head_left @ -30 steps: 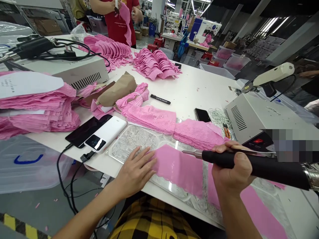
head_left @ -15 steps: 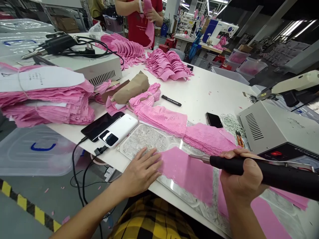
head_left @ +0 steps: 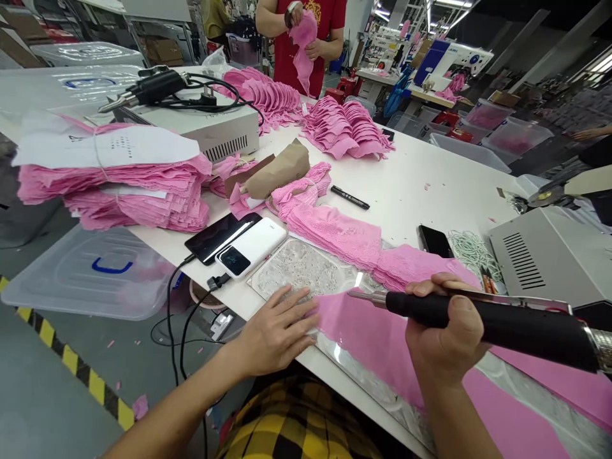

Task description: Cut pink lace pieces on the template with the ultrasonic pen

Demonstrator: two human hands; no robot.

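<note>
The fabric panel lies on the plate before the fabric stack, the power bank at left.

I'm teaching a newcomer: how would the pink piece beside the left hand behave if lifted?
The pink piece is probably floppy: the similar cloth held up in the background droops. It's likely light, since it lies flat and looks thin. It might slide when pushed, as the board looks glossy.
</note>
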